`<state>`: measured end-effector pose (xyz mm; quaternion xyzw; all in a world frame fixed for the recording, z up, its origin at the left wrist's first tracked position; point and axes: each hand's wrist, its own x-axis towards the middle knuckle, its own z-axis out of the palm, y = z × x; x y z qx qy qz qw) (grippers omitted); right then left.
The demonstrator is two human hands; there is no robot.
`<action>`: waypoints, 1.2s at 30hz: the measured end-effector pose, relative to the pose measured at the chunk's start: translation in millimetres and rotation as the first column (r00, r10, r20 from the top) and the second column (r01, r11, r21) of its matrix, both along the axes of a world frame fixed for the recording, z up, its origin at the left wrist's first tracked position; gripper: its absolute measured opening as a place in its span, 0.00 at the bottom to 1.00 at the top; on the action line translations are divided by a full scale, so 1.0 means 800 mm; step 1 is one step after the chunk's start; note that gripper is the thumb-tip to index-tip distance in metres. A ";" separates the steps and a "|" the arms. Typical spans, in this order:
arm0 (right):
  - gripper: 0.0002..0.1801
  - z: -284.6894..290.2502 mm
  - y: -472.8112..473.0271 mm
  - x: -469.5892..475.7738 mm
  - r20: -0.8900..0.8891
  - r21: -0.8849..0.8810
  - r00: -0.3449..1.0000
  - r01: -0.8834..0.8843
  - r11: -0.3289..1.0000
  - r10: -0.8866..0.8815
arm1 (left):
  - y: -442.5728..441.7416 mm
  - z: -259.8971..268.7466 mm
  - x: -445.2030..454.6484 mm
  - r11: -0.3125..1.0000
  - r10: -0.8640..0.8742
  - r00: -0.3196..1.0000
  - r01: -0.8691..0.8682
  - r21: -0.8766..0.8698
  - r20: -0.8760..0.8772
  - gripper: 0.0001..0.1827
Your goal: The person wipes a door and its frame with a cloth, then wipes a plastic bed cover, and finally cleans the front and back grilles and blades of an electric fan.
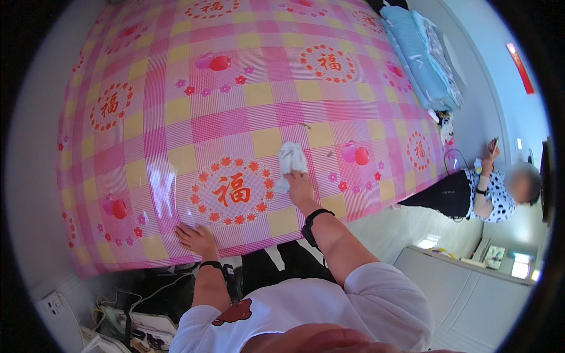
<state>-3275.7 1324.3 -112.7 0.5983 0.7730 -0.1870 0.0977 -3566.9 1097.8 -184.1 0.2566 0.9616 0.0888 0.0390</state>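
Observation:
A pink and yellow checked plastic tablecloth with flowers, fruit and red characters covers the large table before me. My right hand holds the near end of a crumpled white cloth, which lies on the tablecloth to the right of a ringed red character. My left hand rests palm down near the tablecloth's front edge, fingers apart, with nothing in it. Two small dark scraps lie beyond and to the right of the cloth.
Folded blue bedding sits at the table's far right. A person in a spotted top stands by the right end. Below left are a power socket, cables and a bin of odds and ends. A white cabinet stands behind on the right.

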 end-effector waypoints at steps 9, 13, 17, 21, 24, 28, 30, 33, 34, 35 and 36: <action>0.18 0.025 -0.018 -0.025 -0.216 -0.316 0.951 -0.281 0.906 0.219 | -0.015 0.017 -0.036 0.991 -0.111 0.958 0.087 0.100 0.266 0.40; 0.17 0.019 -0.023 -0.033 -0.334 -0.358 0.853 -0.508 0.783 0.401 | 0.016 0.040 -0.032 0.996 -0.038 0.957 0.012 0.091 0.288 0.38; 0.19 0.085 -0.019 -0.035 -0.533 -0.249 0.684 -0.690 0.680 0.498 | 0.046 0.039 0.024 0.762 -0.497 0.737 0.119 0.636 0.458 0.36; 0.21 0.109 -0.004 0.009 -0.618 -0.154 0.585 -0.745 0.649 0.525 | 0.096 0.159 0.159 0.779 -0.521 0.448 -0.098 0.619 0.726 0.37; 0.19 0.136 0.010 0.054 -0.755 -0.161 0.531 -0.719 0.676 0.384 | 0.092 0.174 0.248 0.719 -0.576 0.095 -0.413 0.559 0.812 0.36; 0.19 0.154 0.025 0.090 -0.710 -0.148 0.590 -0.658 0.738 0.384 | 0.071 0.196 0.332 0.802 -0.417 0.258 -0.347 0.486 0.872 0.31; 0.18 0.160 0.033 0.098 -0.640 -0.133 0.625 -0.662 0.737 0.446 | 0.057 0.180 0.346 0.819 -0.460 0.339 -0.195 0.539 0.821 0.29; 0.17 0.147 0.027 0.089 -0.655 -0.020 0.508 -0.752 0.659 0.559 | 0.030 0.173 0.341 0.896 -0.320 0.553 -0.087 0.436 0.769 0.24; 0.17 0.154 0.019 0.084 -0.661 -0.020 0.456 -0.805 0.593 0.596 | 0.021 0.176 0.344 0.888 -0.267 0.581 -0.161 0.431 0.768 0.24; 0.16 0.172 0.005 0.078 -0.692 -0.051 0.456 -0.805 0.591 0.560 | 0.009 0.181 0.349 0.899 -0.251 0.599 -0.148 0.413 0.760 0.22; 0.15 0.183 -0.006 0.070 -0.719 -0.080 0.460 -0.799 0.596 0.521 | -0.001 0.189 0.352 0.910 -0.240 0.617 -0.125 0.395 0.750 0.21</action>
